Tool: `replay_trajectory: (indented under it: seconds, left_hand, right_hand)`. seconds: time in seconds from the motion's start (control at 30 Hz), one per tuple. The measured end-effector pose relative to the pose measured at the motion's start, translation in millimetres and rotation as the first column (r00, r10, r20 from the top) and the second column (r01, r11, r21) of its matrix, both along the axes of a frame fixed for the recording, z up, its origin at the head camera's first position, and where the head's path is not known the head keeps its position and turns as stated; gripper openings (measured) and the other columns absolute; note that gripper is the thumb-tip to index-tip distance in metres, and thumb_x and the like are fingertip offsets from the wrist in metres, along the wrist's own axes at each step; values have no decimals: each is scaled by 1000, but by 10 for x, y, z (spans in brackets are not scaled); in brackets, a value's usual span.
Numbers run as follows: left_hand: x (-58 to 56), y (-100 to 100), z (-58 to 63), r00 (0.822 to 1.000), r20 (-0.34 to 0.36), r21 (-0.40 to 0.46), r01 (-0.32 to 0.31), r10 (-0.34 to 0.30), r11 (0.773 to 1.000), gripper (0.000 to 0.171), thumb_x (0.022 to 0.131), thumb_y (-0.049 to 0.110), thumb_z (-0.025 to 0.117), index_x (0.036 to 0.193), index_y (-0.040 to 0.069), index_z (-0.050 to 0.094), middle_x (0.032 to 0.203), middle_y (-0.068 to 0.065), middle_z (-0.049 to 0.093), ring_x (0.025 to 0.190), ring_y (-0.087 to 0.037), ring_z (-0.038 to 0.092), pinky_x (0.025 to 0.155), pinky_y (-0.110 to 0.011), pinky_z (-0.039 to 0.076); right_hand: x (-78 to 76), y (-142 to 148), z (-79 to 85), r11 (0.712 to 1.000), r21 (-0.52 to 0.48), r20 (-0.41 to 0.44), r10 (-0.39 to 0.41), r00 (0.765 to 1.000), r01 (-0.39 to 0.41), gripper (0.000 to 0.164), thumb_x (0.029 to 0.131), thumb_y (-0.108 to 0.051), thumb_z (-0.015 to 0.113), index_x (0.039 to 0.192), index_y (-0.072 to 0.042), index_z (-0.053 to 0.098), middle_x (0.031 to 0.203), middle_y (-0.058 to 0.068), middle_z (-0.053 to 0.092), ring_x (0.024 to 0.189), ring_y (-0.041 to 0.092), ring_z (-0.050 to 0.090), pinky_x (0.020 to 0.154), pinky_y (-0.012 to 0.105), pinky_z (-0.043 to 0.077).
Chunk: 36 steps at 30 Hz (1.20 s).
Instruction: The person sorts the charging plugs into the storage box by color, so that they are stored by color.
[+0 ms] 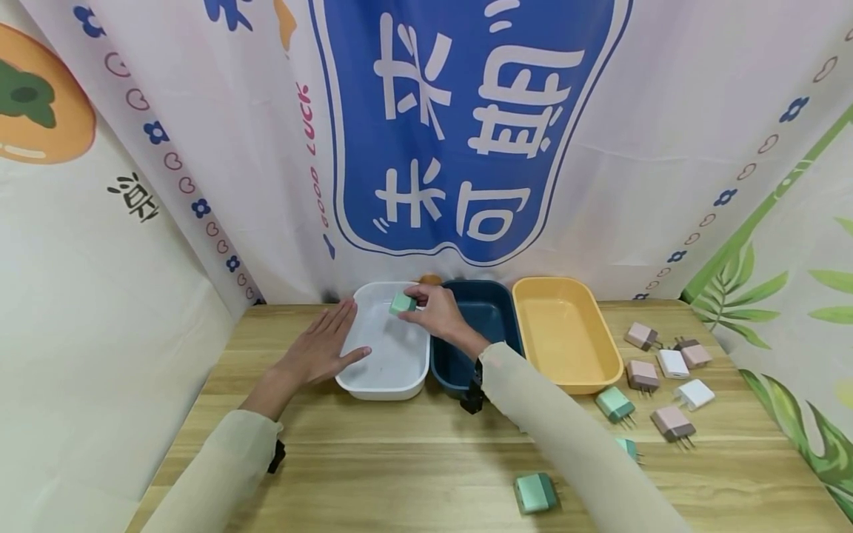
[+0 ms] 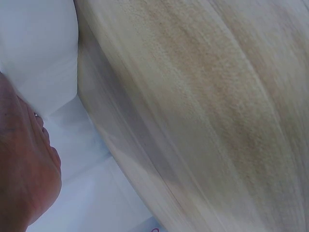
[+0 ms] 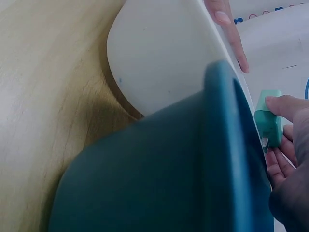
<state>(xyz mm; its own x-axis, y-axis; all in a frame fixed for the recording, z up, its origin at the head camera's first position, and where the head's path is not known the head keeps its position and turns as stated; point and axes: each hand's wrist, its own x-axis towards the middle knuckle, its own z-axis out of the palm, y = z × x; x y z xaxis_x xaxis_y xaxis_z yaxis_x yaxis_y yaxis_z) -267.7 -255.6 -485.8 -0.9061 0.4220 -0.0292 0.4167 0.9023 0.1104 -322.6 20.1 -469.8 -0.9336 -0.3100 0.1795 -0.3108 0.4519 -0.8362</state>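
Note:
My right hand (image 1: pixel 440 314) pinches a green charger plug (image 1: pixel 402 303) between thumb and fingers over the far right part of the white tray (image 1: pixel 383 370). In the right wrist view the same plug (image 3: pixel 268 118) shows its metal prongs, with the thumb on its upper side. My left hand (image 1: pixel 323 344) lies with straight, spread fingers along the left rim of the white tray, thumb reaching over the near left edge. The left wrist view has the side of that hand (image 2: pixel 29 164) against the white tray's outer wall (image 2: pixel 41 53).
A dark blue tray (image 1: pixel 476 296) stands beside the white one, under my right wrist, then a yellow tray (image 1: pixel 566 333). Pink chargers (image 1: pixel 643 376), white chargers (image 1: pixel 694 394) and green chargers (image 1: pixel 535 494) lie on the wooden table (image 1: pixel 373 474) at right. A printed curtain (image 1: pixel 266 185) hangs behind.

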Motion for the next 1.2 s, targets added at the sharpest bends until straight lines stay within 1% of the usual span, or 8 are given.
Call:
replay_trajectory:
  seconds: [0.1,0.33,0.47,0.53,0.7,0.87,1.0,1.2]
  left_hand:
    - [3,-2,3,1000,1,2,0,0,1000,103,104,73,40,169,1,5,178,-18,3,165,-34,2,133,-54,7]
    - [13,1,7,1000,2,18,3,-3,1000,103,104,71,42,169,1,5,178,-18,3,165,-34,3,133,-55,8]
    - [15,3,11,1000,5,14,-1,1,1000,103,104,72,42,169,1,4,178,-18,3,165,-33,0,133,-55,8]
    - [17,4,14,1000,7,12,-1,1,1000,103,104,72,41,169,1,4,178,-18,3,165,-33,1,133,-55,9]
    - [20,4,21,1000,7,10,-5,5,1000,103,104,72,41,169,1,4,178,-18,3,165,-35,3,133,-56,9]
    - [22,15,25,1000,7,7,-4,4,1000,103,104,72,41,169,1,4,178,-18,3,165,-34,2,133,-55,10]
    - [25,21,33,1000,14,9,-6,6,1000,103,104,72,41,169,1,4,178,-18,3,165,-34,1,133,-55,9]
    - [32,29,35,1000,11,9,-8,8,1000,103,104,71,41,169,0,4,178,-18,3,165,-36,5,133,-55,8]
  right_hand:
    - [1,-4,-10,1000,-1,1,4,1000,-4,43,89,-15,88,128,-5,74,125,9,75,110,24,72,101,38,60]
    - [-11,-6,-37,999,-15,-3,30,1000,-30,43,93,-14,84,131,2,71,128,15,74,118,33,70,106,43,57]
    - [-21,5,-43,999,-7,-11,35,999,-35,42,93,-14,84,130,1,71,128,16,74,118,32,70,106,40,57]
    - [-17,17,-34,999,-4,-14,38,999,-38,42,93,-14,84,130,1,72,128,16,74,117,31,70,106,41,57]
    - [13,64,27,998,-11,-18,55,998,-55,43,93,-13,84,132,2,71,129,18,73,119,34,69,106,47,56]
    - [71,142,92,997,-22,-7,80,997,-80,42,93,-14,84,132,-2,71,131,19,72,122,38,68,106,50,56]
    - [121,210,146,995,-10,-7,103,995,-103,41,94,-17,83,131,-3,72,132,20,71,121,40,67,104,48,57]
    - [176,318,202,993,6,-44,115,992,-115,41,92,-17,85,129,-4,74,127,13,75,117,39,70,102,46,59]
